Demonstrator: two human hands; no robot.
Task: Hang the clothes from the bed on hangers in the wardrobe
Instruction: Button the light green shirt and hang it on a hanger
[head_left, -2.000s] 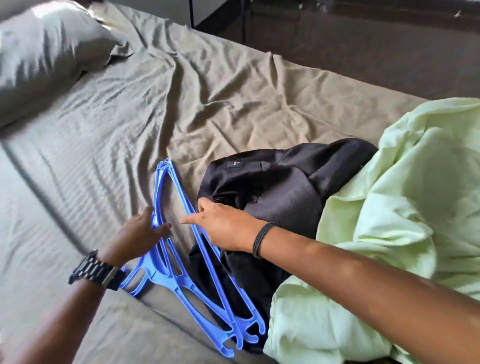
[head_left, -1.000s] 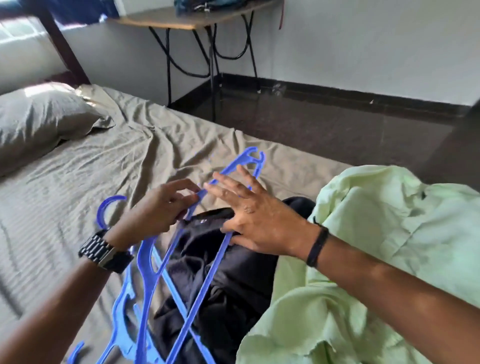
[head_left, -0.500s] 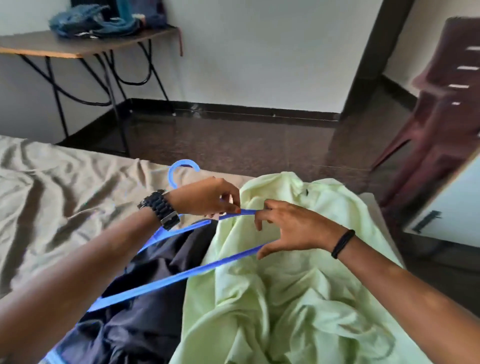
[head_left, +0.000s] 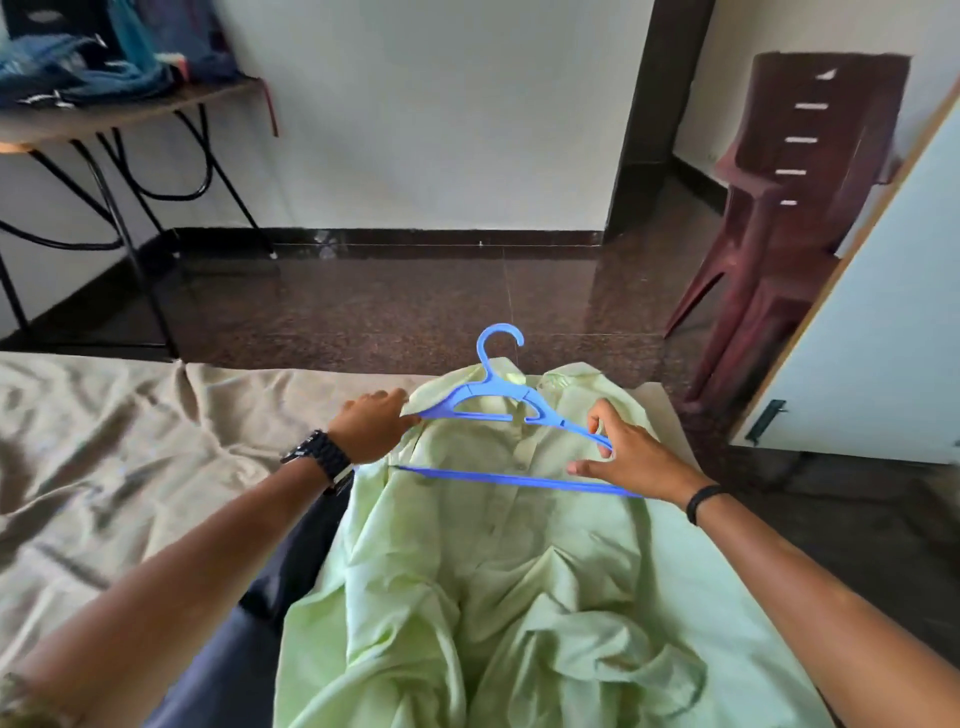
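A light green shirt (head_left: 498, 561) lies spread on the bed with its collar toward the far edge. A blue plastic hanger (head_left: 498, 395) rests on the shirt's upper part, hook pointing away from me. My left hand (head_left: 371, 423) grips the hanger's left end together with the shirt's shoulder. My right hand (head_left: 623, 457) holds the hanger's right arm between thumb and fingers. A dark garment (head_left: 244, 639) lies partly under the green shirt, at its left side.
The bed (head_left: 130, 441) has a wrinkled beige sheet. Beyond it is dark floor (head_left: 415, 306). A table (head_left: 119, 114) with piled clothes stands at the back left. Stacked maroon chairs (head_left: 784, 208) stand at the right, next to a white wardrobe door (head_left: 883, 322).
I have turned from the dark garment to the green shirt. One blue hanger has been lifted off the pile and laid across the shirt's collar area, with both hands on its ends.
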